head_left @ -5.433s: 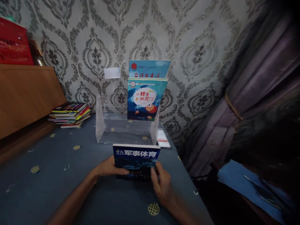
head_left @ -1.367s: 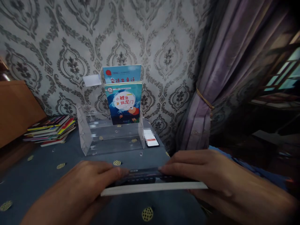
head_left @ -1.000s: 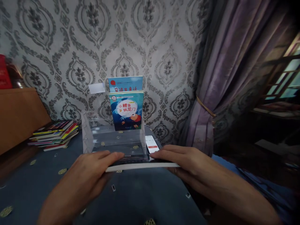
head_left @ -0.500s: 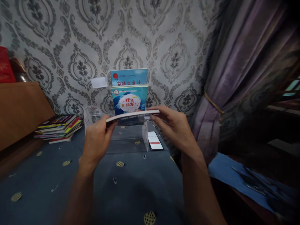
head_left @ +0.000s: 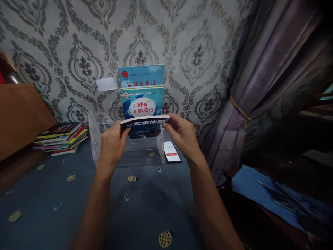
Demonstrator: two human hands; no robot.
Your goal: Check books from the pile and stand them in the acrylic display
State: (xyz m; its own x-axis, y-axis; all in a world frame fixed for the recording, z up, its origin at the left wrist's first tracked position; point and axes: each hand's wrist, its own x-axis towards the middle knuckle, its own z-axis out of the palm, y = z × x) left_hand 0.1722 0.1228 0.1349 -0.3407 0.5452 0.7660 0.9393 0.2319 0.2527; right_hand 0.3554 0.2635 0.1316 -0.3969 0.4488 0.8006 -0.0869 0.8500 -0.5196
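Note:
Both hands hold a dark blue book (head_left: 144,126) over the front tier of a clear acrylic rack (head_left: 96,147). My left hand (head_left: 112,145) grips its left edge and my right hand (head_left: 180,136) grips its right edge. The book is tilted up, cover toward me. Behind it in the rack stand a light blue picture book with a fish (head_left: 142,102) and another blue book (head_left: 142,75) on the highest tier.
A stack of colourful books (head_left: 62,138) lies at the left by a wooden cabinet (head_left: 20,114). A phone (head_left: 171,156) rests on the blue spotted tablecloth (head_left: 145,205) right of the rack. Purple curtains (head_left: 260,80) hang at the right.
The dark blue book has been lifted off the tablecloth, carried forward to the rack, and tipped from flat to nearly upright in both hands.

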